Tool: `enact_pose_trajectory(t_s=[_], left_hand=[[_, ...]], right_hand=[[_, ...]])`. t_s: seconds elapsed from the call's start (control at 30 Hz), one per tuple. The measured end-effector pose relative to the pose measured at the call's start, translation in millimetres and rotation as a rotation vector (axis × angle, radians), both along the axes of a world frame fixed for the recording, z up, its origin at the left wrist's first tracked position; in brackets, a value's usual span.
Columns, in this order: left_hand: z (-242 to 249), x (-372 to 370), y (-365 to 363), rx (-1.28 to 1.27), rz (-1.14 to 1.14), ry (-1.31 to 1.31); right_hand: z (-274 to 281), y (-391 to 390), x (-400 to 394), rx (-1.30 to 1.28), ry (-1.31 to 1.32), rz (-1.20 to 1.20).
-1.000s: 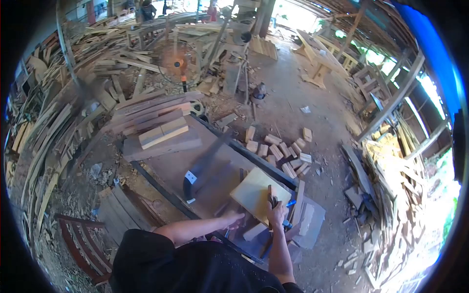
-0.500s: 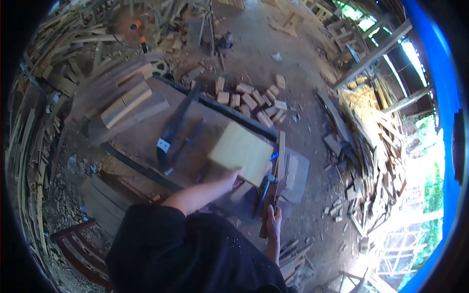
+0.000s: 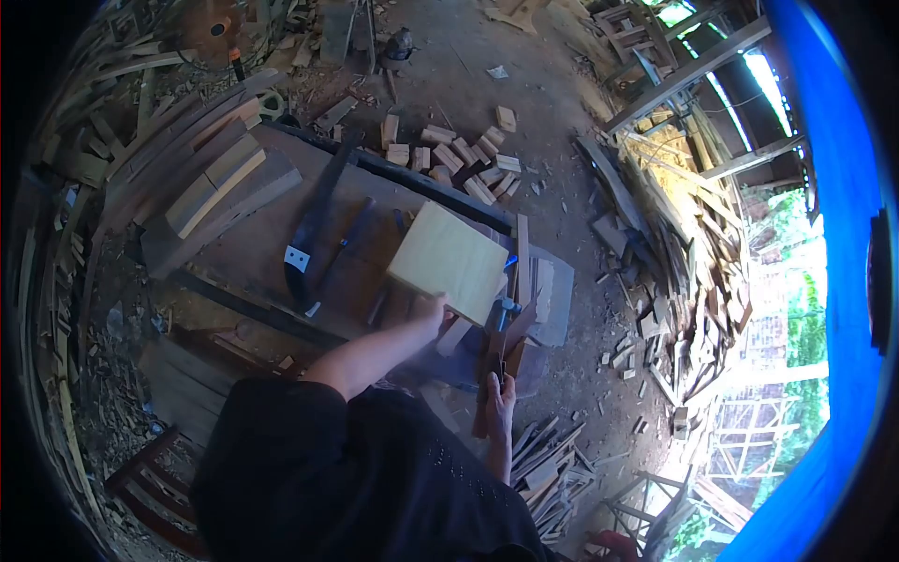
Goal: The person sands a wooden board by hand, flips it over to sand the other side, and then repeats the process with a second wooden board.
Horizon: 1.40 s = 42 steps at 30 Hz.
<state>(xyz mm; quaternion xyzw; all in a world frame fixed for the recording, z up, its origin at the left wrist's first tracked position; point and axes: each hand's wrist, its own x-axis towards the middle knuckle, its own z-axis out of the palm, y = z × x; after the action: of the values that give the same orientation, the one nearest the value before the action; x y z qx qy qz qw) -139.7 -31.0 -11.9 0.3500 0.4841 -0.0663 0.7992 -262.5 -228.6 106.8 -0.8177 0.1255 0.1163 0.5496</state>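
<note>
My left hand (image 3: 433, 317) is closed on the near edge of a pale, square wooden board (image 3: 449, 260), which is held over the workbench. My right hand (image 3: 501, 398) is closed around a slim dark tool (image 3: 501, 372) whose exact kind I cannot tell. Beside that hand lies a brown wooden strip (image 3: 485, 398). A hammer (image 3: 507, 306) with a blue-grey head is just beyond the right hand, close to the board's right corner. A small blue object (image 3: 511, 261) shows at the board's right edge.
On the workbench (image 3: 248, 258) lie a long dark curved tool (image 3: 314, 220) and wooden pieces (image 3: 220, 192). Cut wood blocks (image 3: 464, 155) are scattered on the floor behind it. Scrap wood (image 3: 693, 253) is heaped at the right, and a slatted chair (image 3: 154, 487) stands at the lower left.
The whole view has shifted, so the bench and floor appear further left and a little higher. My left hand still grips the board, and my right hand keeps the slim dark tool.
</note>
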Motion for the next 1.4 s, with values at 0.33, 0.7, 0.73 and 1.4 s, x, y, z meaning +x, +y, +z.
enact_pose_trajectory(t_s=[0.33,0.7,0.73,1.4], left_hand=[[-25,-48,72,0.199,0.351,-0.096],[17,-38,150,0.864,0.027,-0.192],[17,-35,157,0.866,0.041,-0.273],[33,240,134,0.956,-1.712,-0.428]], right_hand=[[12,26,-16,-0.014,0.020,-0.020],[-9,24,8,0.069,-0.009,-0.027],[-13,20,14,0.028,-0.031,-0.023],[-14,-32,50,0.110,0.068,-0.232]])
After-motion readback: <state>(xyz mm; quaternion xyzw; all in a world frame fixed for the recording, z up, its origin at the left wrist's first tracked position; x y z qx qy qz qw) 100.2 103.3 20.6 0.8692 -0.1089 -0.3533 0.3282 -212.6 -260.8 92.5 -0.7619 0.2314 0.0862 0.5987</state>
